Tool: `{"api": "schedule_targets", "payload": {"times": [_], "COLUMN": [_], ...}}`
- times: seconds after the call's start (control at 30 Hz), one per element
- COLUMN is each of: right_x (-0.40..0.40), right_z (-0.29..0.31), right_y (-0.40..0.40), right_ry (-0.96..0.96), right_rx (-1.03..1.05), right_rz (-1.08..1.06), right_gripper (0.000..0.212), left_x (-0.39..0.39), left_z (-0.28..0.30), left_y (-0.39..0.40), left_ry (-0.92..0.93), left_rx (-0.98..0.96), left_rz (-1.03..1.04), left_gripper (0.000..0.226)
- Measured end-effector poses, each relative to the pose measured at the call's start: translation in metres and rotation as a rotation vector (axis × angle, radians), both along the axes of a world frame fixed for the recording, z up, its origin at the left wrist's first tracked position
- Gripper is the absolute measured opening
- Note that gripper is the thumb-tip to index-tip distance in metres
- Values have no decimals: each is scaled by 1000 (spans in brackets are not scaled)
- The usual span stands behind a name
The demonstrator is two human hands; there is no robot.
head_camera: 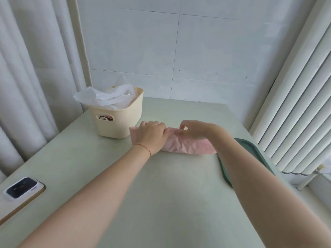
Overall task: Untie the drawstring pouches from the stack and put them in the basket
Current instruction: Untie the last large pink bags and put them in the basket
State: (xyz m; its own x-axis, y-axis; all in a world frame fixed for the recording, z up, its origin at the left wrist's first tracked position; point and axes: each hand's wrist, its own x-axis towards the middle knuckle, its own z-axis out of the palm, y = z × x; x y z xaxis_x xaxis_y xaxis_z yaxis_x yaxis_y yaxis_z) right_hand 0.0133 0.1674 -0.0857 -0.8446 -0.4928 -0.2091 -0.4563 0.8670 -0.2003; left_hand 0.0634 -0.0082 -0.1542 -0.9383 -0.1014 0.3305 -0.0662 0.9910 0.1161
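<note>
At the centre of the frame, both my hands work on a pink pouch [186, 144] lying crumpled on the pale worktop [161, 194]. My left hand [150, 136] presses down on its left end, fingers curled over the fabric. My right hand [193, 129] pinches something small at the top edge, probably the drawstring, though the cord itself is too small to make out. To the upper left, just beside the pouch, stands the cream basket [118, 120], already holding white pouches that spill over its rim, so I judge the task partly done. A green tray [250, 149] at right is mostly hidden behind my right forearm; whether more pouches wait there, I cannot tell. A phone [23, 192] lies at lower left.
</note>
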Motion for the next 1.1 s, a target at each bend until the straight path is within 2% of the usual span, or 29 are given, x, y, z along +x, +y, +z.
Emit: {"api": "schedule_targets", "payload": {"times": [0.1, 0.2, 0.3, 0.4, 0.6, 0.67, 0.83, 1.0, 1.1], "right_x": [-14, -27, -34, -42, -42, -38, -34, -27, -23], "right_z": [-28, -63, -81, -88, -100, -99, -96, -100, -78], "right_y": [-7, -3, -2, -1, 6, 3, -3, -6, -7], "right_ry": [54, 184, 162, 83, 194, 193, 131, 265, 41], "right_rx": [-46, 80, 23, -49, 73, 101, 116, 18, -132], "right_rz": [-95, -54, -77, -82, 59, 45, -38, 25, -72], "right_gripper": [48, 49, 41, 50, 47, 48, 51, 36, 38], "left_x": [-13, -28, -38, -45, -51, -53, -50, -43, -34], "left_z": [-4, -17, -27, -25, -25, -28, -33, -39, -37], "left_y": [12, 9, 2, 2, 1, 1, 3, 3, 2], "left_ry": [12, -127, -224, -293, -440, -478, -395, -238, -250], "left_rx": [-51, 59, 119, 130, 166, 161, 97, 11, -15], "left_rz": [-15, -34, -73, -85, -79, -67, -69, -96, -108], "left_gripper": [42, 44, 44, 44, 47, 50, 48, 42, 47]}}
